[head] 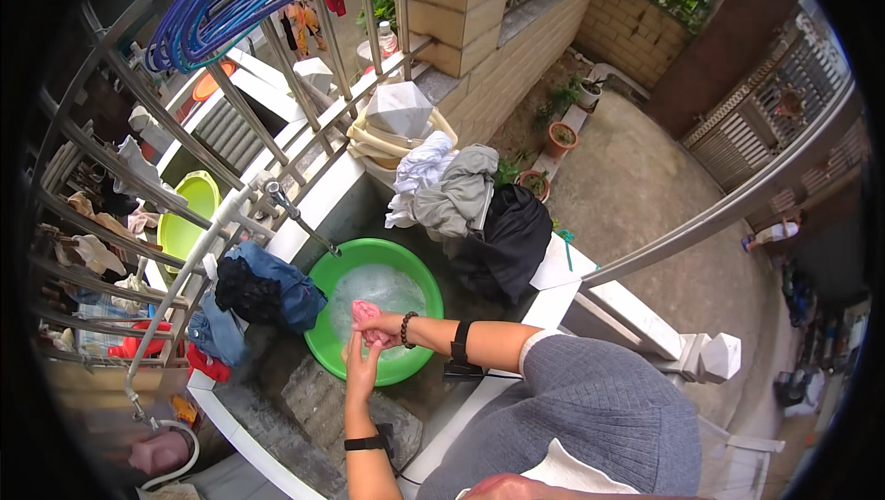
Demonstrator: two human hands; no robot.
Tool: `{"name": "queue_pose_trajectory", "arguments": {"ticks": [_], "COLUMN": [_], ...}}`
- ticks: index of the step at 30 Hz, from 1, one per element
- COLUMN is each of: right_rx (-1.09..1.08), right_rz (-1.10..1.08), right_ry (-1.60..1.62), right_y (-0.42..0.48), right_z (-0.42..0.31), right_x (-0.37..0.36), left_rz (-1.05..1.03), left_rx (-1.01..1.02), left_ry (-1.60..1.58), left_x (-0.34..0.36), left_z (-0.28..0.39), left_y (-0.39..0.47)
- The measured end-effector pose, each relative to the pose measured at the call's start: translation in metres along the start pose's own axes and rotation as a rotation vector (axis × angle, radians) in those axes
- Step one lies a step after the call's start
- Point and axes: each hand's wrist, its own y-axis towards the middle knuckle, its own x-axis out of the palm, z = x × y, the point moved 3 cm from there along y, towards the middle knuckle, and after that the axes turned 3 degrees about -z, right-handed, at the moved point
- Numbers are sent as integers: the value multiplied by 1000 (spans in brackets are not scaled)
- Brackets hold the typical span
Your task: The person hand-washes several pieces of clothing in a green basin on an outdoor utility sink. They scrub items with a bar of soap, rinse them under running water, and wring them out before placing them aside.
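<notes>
A wet pink cloth (366,310) is bunched above a round green plastic basin (432,292) of soapy water (377,283). My right hand (388,328), with a beaded bracelet at its wrist, grips the cloth. Just below it in the picture, my left hand (361,360) touches or nearly touches the cloth and the right fingers; whether it holds any of the cloth cannot be told. A metal faucet (304,220) points over the basin's upper left rim. Blue denim clothing (301,296) with a black garment (250,286) lies against the basin's left side.
White (429,161), grey (460,189) and black clothes (511,241) are heaped on the far side of the sink. White tiled edges (256,455) surround it. A rough slab (325,403) lies below the basin. Metal railings (228,99) stand at left; a person (774,232) is far right.
</notes>
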Motion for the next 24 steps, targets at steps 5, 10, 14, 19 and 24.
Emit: {"name": "queue_pose_trajectory", "arguments": {"ticks": [5,10,14,19,24], "right_rx": [293,421,393,249,-74], "right_rz": [-178,-511,-490,-246,2], "right_ry": [-315,-448,-611,-987,-1342], "right_y": [-16,-32,-29,-31,7], "right_z": [-15,-10,-15,-15,24], "right_x": [2,19,18,31,-10], "left_rz": [-29,104,211,130,155], "left_rx": [244,638,599,393,289], "left_ry": [856,583,458,558,697], "left_x": [-26,-20,-5,4,15], "left_z": [33,-1,-12,-32,-61], "left_y": [-15,-2,6,6,8]}}
